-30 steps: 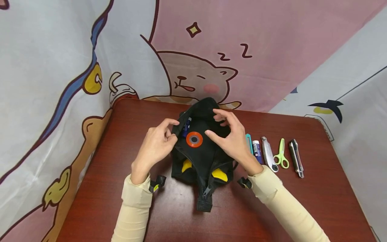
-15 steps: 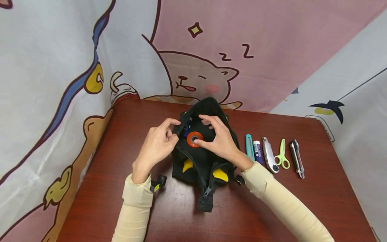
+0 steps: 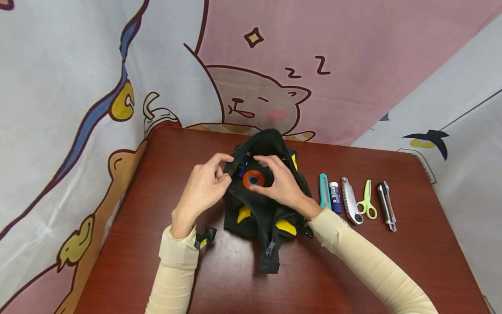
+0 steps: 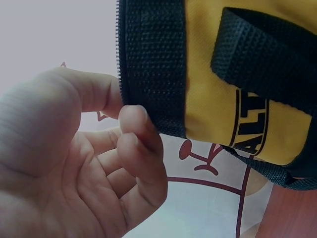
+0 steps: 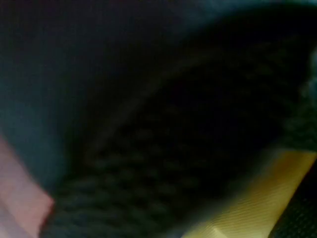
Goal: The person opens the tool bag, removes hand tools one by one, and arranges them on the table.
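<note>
In the head view a black and yellow bag (image 3: 268,205) stands with its zippered mouth spread wide. My left hand (image 3: 205,187) pinches the left edge of that mouth; the left wrist view shows thumb and fingertips on the black zipper band (image 4: 153,69). Inside lie an orange ring with a dark centre (image 3: 248,185), like a roll of tape, and a dark blue stick (image 3: 243,165) against the left wall. My right hand (image 3: 284,183) reaches into the mouth, thumb and fingers spread apart, thumb tip right at the ring's lower edge. Black webbing (image 5: 148,188) blocks most of the right wrist view.
Right of the bag, a row lies on the brown table (image 3: 423,261): a teal cutter (image 3: 323,191), a blue glue stick (image 3: 335,197), a silver knife (image 3: 350,200), green scissors (image 3: 367,200) and a black-and-silver cutter (image 3: 387,206). A printed curtain (image 3: 353,65) hangs behind.
My right hand has moved left and slightly down, from the bag's right side to over the orange ring. The bag's front tab has shifted slightly right. My left hand keeps its hold.
</note>
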`<state>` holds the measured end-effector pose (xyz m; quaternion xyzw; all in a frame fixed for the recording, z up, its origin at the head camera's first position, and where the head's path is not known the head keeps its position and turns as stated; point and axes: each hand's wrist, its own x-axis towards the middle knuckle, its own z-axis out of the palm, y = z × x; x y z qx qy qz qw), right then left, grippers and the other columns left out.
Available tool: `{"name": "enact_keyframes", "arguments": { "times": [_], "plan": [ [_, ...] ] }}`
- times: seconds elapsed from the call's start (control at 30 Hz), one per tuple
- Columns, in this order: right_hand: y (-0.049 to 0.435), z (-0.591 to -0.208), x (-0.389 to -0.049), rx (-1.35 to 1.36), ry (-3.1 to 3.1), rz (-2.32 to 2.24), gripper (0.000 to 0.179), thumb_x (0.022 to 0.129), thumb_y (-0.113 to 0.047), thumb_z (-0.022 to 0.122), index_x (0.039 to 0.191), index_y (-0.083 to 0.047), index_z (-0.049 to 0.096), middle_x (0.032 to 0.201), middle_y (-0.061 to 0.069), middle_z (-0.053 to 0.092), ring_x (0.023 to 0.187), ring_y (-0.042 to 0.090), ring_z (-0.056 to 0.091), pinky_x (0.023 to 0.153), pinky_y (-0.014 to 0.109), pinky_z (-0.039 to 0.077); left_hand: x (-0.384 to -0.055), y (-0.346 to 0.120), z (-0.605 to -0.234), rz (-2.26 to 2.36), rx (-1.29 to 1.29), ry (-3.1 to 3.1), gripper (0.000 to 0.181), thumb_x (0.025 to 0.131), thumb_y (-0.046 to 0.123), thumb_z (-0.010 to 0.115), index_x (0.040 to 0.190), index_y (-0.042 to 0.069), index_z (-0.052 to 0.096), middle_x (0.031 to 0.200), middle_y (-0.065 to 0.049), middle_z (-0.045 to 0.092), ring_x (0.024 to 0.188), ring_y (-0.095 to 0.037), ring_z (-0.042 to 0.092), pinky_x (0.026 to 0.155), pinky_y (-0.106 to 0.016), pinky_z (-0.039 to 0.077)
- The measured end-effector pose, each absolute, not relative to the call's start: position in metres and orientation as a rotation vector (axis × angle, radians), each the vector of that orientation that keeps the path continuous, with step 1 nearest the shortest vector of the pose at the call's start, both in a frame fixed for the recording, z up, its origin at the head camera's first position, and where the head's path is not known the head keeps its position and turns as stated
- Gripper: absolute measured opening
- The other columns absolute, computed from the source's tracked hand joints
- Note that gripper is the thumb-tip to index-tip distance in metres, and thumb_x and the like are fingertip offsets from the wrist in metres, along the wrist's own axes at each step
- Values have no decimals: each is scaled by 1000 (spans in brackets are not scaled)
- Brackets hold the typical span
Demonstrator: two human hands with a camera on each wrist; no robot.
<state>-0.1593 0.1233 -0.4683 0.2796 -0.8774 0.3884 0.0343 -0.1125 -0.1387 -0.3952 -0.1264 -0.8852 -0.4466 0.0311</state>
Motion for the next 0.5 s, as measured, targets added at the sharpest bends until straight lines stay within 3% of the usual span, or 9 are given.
{"name": "enact_keyframes", "arguments": {
  "times": [0.5],
  "plan": [
    [119,-497,-161,794,-2774,1224,92,80,-20,102,159,-10,55,143,17,60,131,34,62,112,53,52,-112,-141,-396,-1356,-373,-2726,42,97,5,66,138,11,71,70,1,56,54,-16,48,58,-35,41]
  ]
}}
